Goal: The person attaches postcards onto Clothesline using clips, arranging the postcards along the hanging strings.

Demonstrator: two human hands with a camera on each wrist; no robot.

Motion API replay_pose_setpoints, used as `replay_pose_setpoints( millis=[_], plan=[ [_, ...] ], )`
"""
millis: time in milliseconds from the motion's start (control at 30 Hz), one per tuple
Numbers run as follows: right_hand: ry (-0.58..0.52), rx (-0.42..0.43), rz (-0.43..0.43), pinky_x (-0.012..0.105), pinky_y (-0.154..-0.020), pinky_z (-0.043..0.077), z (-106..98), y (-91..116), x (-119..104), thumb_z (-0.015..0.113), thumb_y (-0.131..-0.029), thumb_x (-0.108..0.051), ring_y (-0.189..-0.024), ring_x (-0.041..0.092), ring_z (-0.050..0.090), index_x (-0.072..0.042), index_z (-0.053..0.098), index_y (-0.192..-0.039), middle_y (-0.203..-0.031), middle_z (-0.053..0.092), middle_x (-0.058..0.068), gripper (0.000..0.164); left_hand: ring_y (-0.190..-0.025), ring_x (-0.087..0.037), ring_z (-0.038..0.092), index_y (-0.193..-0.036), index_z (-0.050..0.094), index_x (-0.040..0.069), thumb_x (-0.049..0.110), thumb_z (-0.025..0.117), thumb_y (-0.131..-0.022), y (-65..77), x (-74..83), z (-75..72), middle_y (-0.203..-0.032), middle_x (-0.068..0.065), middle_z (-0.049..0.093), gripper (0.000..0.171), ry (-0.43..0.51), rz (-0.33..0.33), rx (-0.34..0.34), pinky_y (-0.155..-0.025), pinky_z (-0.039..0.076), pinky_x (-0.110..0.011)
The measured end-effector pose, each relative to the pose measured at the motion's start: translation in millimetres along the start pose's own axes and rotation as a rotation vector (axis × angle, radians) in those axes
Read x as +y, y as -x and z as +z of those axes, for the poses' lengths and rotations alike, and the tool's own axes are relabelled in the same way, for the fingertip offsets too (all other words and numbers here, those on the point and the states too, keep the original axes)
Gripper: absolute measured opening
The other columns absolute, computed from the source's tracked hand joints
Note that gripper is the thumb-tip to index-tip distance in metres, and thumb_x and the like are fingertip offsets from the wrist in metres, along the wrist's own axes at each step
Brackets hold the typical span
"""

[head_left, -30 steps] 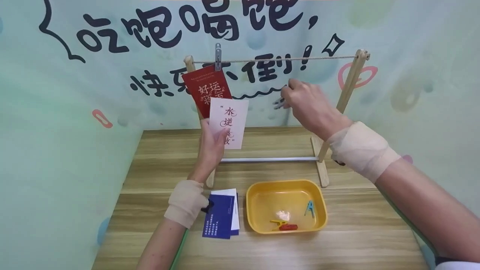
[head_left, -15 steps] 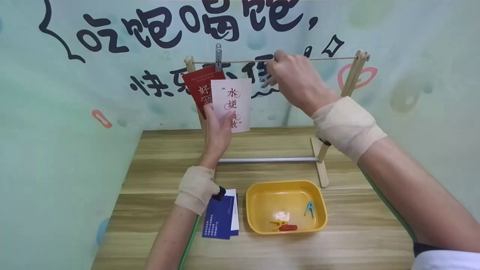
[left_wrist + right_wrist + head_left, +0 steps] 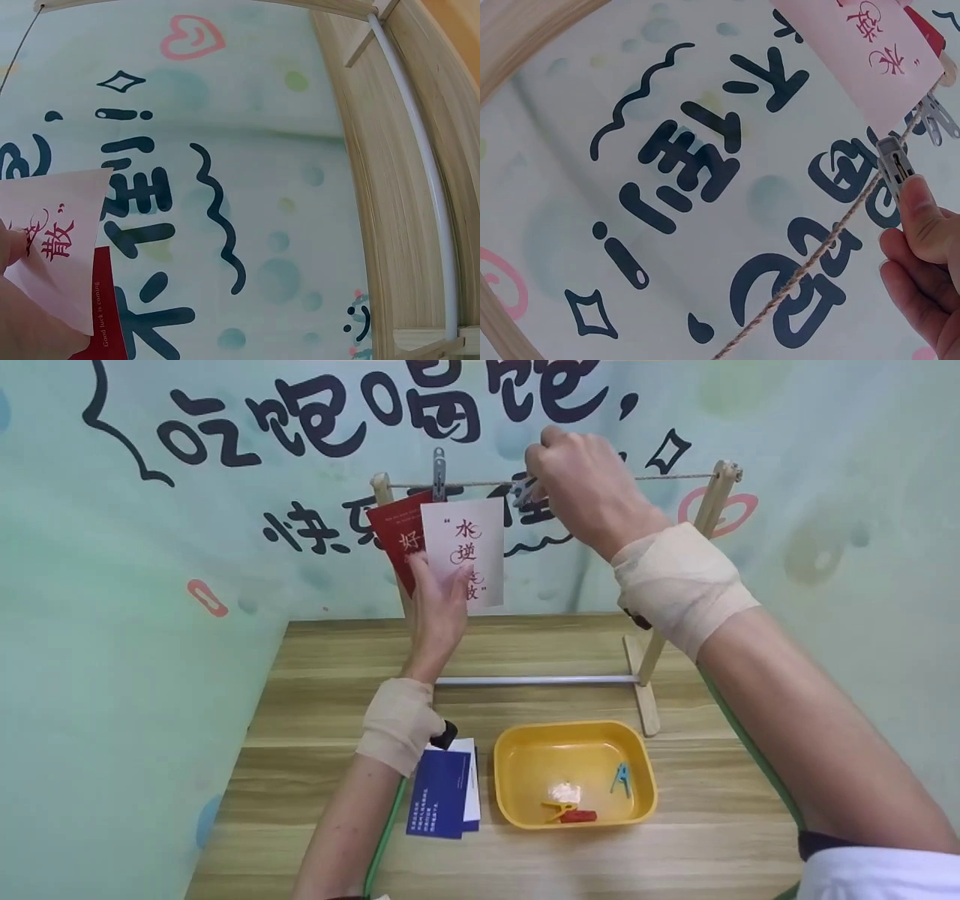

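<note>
**Two-handed hanging of a white card on a rope line**

Head view. We see the left hand (image 3: pixel 439 611) pinching the white card (image 3: pixel 466 540), thumb on its face, so that it stands upright just under the rope (image 3: pixel 667 477), in front of part of the red card (image 3: pixel 397 521). That red card hangs tilted from the rope by a grey clip (image 3: pixel 439 472). The right hand (image 3: pixel 585 487) brings a second grey clip (image 3: pixel 523 492) near the white card's upper right corner. We judge the step in hand to be the lining-up of card, rope and clip; the next move seems to call for raising the card's edge to the rope and closing the clip over both. On the table (image 3: pixel 315 690), the yellow tray (image 3: pixel 555 757) contains three loose clips: a blue clip (image 3: pixel 622 778) towards the right, with a yellow clip (image 3: pixel 559 810) and a red clip (image 3: pixel 578 816) close together near its front wall. Beside the tray lies a dark blue card (image 3: pixel 439 795) over a white one.

Left wrist view. We find the thumb on the white card, with the red card's edge showing behind it.

Right wrist view. We note thumb and fingers clamped on the second grey clip, its mouth at the card's corner and right beside the rope; whether it grips either, we cannot tell.
</note>
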State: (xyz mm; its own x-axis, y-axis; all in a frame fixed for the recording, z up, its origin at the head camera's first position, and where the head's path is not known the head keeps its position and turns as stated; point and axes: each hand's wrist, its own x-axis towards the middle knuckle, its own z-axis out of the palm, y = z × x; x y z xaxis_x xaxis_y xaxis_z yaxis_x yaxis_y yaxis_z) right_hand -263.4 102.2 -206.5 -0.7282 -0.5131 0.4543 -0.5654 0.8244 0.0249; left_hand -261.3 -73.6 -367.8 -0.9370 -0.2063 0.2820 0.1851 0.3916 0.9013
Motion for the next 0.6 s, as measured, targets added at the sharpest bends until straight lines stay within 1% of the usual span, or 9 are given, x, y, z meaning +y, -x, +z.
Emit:
replay_pose_setpoints(
  millis=[133, 233, 367, 500, 600],
  plan=[
    [0.01, 0.016, 0.009, 0.035, -0.076, 0.055, -2, -7, -3, 0.06, -0.085, -0.009, -0.087, 0.034, 0.064, 0.005, 0.064, -0.103, -0.096, 0.062, 0.02, 0.023, -0.111, -0.01, 0.049, -0.123, 0.027, 0.019, 0.045, 0.053, -0.088, -3.5, -1.2, 3.2, -0.12, 0.001, 0.047, 0.05, 0.071, 0.029, -0.011, -0.091, 0.045, -0.024],
    [0.038, 0.004, 0.017, 0.035, -0.078, 0.054, -4, -14, -7, 0.059, -0.086, -0.008, -0.09, 0.035, 0.064, 0.005, 0.063, -0.107, -0.1, 0.062, 0.021, 0.025, -0.112, -0.01, 0.049, -0.122, 0.027, 0.017, 0.044, 0.053, -0.089, -6.5, -0.7, 5.5, -0.121, 0.0, 0.046, 0.05, 0.118, 0.029, -0.013, -0.093, 0.045, -0.025],
    [0.092, -0.031, 0.035, 0.036, -0.082, 0.054, -4, -21, -12, 0.058, -0.087, -0.006, -0.095, 0.034, 0.063, 0.004, 0.061, -0.112, -0.107, 0.061, 0.022, 0.027, -0.114, -0.009, 0.048, -0.124, 0.026, 0.017, 0.043, 0.052, -0.089, -7.9, -0.9, 7.8, -0.121, -0.001, 0.045, 0.05, 0.151, 0.015, -0.013, -0.094, 0.045, -0.027],
    [0.134, -0.048, 0.045, 0.035, -0.083, 0.054, -1, -26, -16, 0.057, -0.088, -0.003, -0.096, 0.033, 0.063, 0.003, 0.061, -0.113, -0.109, 0.061, 0.021, 0.027, -0.115, -0.01, 0.047, -0.126, 0.026, 0.017, 0.04, 0.053, -0.089, -8.6, -1.9, 9.9, -0.123, -0.001, 0.045, 0.051, 0.192, 0.021, -0.018, -0.095, 0.045, -0.028],
    [0.142, -0.056, 0.055, 0.034, -0.081, 0.054, 0, -29, -17, 0.054, -0.089, -0.001, -0.095, 0.032, 0.063, 0.003, 0.061, -0.113, -0.108, 0.061, 0.02, 0.026, -0.116, -0.01, 0.046, -0.127, 0.025, 0.018, 0.038, 0.053, -0.09, -8.1, -0.9, 10.2, -0.124, -0.001, 0.044, 0.051, 0.202, 0.014, -0.019, -0.095, 0.045, -0.029]
  ],
)
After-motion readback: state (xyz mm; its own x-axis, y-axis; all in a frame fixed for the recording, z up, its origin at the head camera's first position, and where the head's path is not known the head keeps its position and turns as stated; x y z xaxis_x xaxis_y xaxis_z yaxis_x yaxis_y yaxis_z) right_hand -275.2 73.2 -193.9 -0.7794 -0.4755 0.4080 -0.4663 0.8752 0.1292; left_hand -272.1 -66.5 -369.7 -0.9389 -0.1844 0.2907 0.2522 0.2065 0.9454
